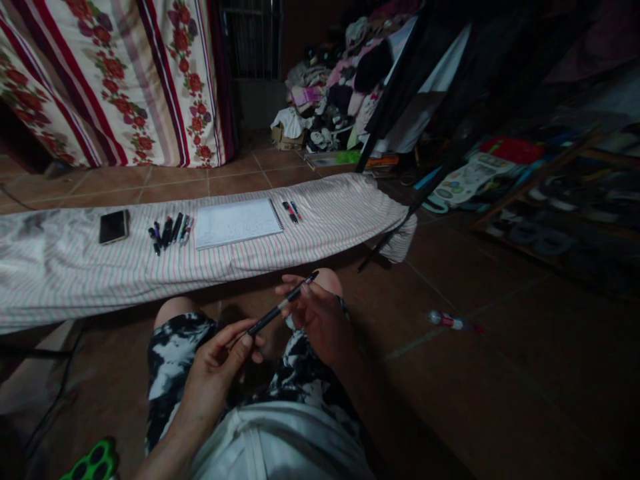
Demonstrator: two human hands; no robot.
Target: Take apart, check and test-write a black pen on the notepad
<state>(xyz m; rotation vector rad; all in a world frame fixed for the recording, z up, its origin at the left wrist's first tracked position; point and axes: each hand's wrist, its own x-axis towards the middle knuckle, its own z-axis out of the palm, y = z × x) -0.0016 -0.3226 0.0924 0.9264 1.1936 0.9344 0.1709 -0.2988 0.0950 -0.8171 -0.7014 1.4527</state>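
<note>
A dark pen (274, 311) slants up to the right between my two hands, above my lap. My left hand (223, 357) pinches its lower end between thumb and fingers. Near the upper tip, my right hand (317, 313) has its thumb and fingers closed around the pen. Beyond my knees, a spiral sketchbook (235, 223) with faint marks on its page lies on a low surface under a striped cloth (220, 263). Left of the sketchbook is a row of several pens (173, 231). To its right lies a smaller group of pens (291, 212).
A phone (114, 227) rests on the cloth at the left. A plastic bottle (445, 320) lies on the tiled floor to the right. A dark pole (395, 230) leans by the cloth's right end. Clothes (345, 87) are heaped at the back, and a shoe rack (545, 220) stands right.
</note>
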